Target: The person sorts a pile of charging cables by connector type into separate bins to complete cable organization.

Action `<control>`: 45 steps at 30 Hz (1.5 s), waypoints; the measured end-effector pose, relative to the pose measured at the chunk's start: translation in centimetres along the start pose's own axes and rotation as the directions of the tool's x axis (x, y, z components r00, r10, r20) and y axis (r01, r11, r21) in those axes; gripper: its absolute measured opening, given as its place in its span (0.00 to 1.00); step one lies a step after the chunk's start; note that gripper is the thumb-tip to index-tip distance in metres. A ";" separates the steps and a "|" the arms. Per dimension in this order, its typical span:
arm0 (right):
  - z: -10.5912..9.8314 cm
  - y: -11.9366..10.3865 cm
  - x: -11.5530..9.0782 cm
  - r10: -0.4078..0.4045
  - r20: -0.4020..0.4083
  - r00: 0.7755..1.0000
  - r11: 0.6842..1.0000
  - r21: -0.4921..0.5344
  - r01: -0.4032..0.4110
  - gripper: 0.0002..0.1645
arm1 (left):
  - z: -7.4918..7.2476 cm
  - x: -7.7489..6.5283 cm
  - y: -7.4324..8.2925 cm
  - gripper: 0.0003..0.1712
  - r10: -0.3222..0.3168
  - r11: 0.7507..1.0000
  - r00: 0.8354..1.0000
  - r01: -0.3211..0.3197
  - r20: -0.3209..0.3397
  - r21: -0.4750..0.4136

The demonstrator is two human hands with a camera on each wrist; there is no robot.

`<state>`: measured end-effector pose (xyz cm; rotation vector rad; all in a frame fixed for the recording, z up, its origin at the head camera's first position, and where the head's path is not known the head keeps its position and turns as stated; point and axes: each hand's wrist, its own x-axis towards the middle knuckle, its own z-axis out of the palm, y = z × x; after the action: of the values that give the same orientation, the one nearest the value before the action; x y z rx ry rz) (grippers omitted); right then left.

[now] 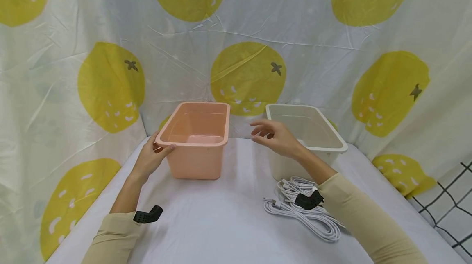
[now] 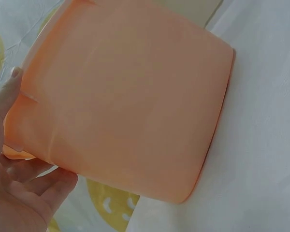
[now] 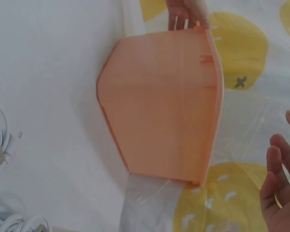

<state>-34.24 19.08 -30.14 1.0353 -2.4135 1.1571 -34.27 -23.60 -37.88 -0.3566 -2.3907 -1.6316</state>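
Clamps fingers of left hand (image 1: 148,161) on peach bin (image 1: 196,162), curls right hand (image 1: 275,136) loosely, empty, and risks tipping bin by lopsided pull.

Both the left sleeve (image 1: 116,233) and the right sleeve (image 1: 368,221) are made of creased beige cloth; small, bent black devices (image 1: 147,216) are worn at the cuffs (image 1: 333,188); the left hand (image 1: 149,159) and right hand (image 1: 278,137) are seen bare
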 end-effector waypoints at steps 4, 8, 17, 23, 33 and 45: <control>-0.4 -0.2 -1.1 -0.023 0.012 1.000 1.000 -0.009 0.023 0.23 | 0.0 0.0 0.0 0.55 -0.004 1.000 1.000 0.004 -0.005 0.002; -0.7 -0.2 -2.2 -0.028 0.022 0.999 1.000 -0.008 0.028 0.22 | 0.1 0.0 0.0 0.56 -0.004 1.000 1.000 0.004 -0.009 0.001; -1.7 0.3 -5.1 -0.040 0.011 0.999 0.998 -0.043 0.040 0.20 | 0.1 -0.1 -0.1 0.57 -0.007 1.000 1.000 0.007 -0.006 0.000; -2.4 0.6 -7.2 -0.042 0.012 0.999 0.997 -0.070 0.043 0.18 | 0.1 -0.4 0.5 0.54 -0.010 1.000 1.000 0.010 0.003 -0.014; -3.5 1.4 -10.3 -0.011 -0.001 1.000 0.994 -0.110 0.011 0.18 | 0.1 -1.4 2.8 0.54 -0.015 1.000 1.000 0.015 0.019 -0.023; -4.8 3.7 -14.9 -0.011 -0.009 1.000 0.986 -0.166 0.009 0.17 | 0.1 0.0 -0.3 0.56 -0.002 1.000 1.000 0.002 -0.004 -0.013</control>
<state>-26.54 31.60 -36.73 0.9857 -2.4457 0.9364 -34.36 -23.66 -38.20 -0.3523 -2.3794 -1.6476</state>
